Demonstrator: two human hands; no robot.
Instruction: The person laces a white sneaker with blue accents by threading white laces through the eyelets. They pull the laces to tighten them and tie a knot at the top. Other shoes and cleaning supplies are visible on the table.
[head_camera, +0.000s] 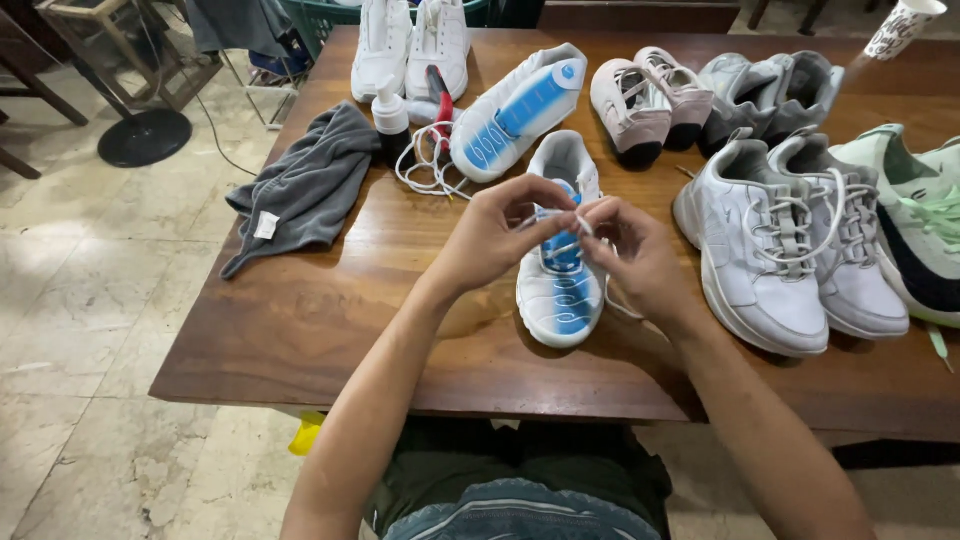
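Pinching a white lace between both sets of fingertips, I hold my left hand and right hand close together at the centre of the frame, over the white-and-blue shoe that stands upright on the table just below them. Both hands are nearly closed, fingers narrow on the lace. As I judge it, the lace tip could slip from so fine a grip, or a tug could drag the shoe toward the near edge, since nothing pins it down. My fingers cover the eyelets, so I cannot tell which hole the lace passes through, nor how much of it is threaded.

To the right, a white pair stands close beside my right wrist; a careless elbow could knock it. Further right, a green-laced shoe is cut off by the frame.

At left lies a grey cloth, hanging partly over the table edge. Beyond my hands the matching shoe lies on its side by a loose white lace and a small bottle; that coil could snag. At the far edge more pairs sit, partly cropped, and a paper cup at upper right is only half visible.
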